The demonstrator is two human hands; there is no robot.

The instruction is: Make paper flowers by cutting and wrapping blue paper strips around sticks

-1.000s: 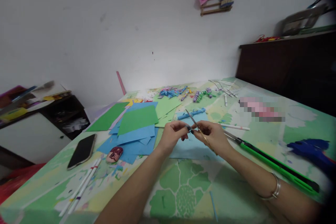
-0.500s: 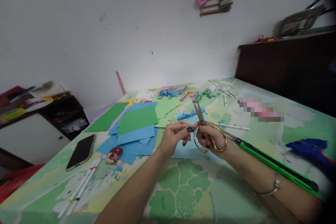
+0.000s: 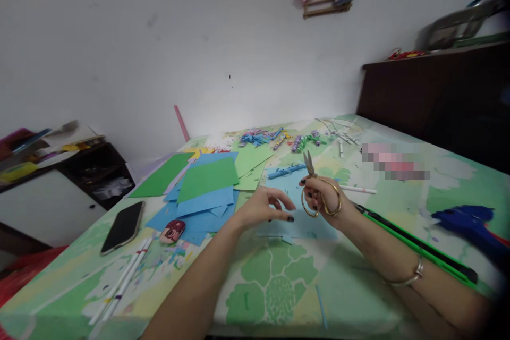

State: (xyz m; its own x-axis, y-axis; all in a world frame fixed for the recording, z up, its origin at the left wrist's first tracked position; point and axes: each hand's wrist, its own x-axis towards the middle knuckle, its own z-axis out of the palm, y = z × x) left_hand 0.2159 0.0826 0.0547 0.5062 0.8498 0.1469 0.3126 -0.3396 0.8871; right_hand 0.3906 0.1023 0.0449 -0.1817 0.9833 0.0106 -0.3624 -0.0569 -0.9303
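My right hand (image 3: 323, 196) is closed round a pair of gold-handled scissors (image 3: 309, 163), whose blades point up and away from me. To its left, my left hand (image 3: 269, 206) hovers with fingers apart and holds nothing. Beneath both hands lies a light blue sheet of paper (image 3: 306, 226). A small light blue paper scrap (image 3: 287, 239) rests at the sheet's near edge, below my left hand. Just beyond the hands, a rolled blue paper piece (image 3: 286, 171) lies on the sheet's far part.
Green sheets (image 3: 209, 178) and blue sheets are stacked at left, near a phone (image 3: 122, 227), a small dark red case (image 3: 172, 231) and white sticks (image 3: 125, 276). A green utility knife (image 3: 418, 244) lies by my right forearm, with a blue glue gun (image 3: 470, 226) farther right. Curled paper pieces (image 3: 257, 138) sit at the back.
The small light blue paper piece has left my fingers, and a scrap now lies at the sheet's near edge. My left hand has opened and moved away from the right, which still holds the scissors.
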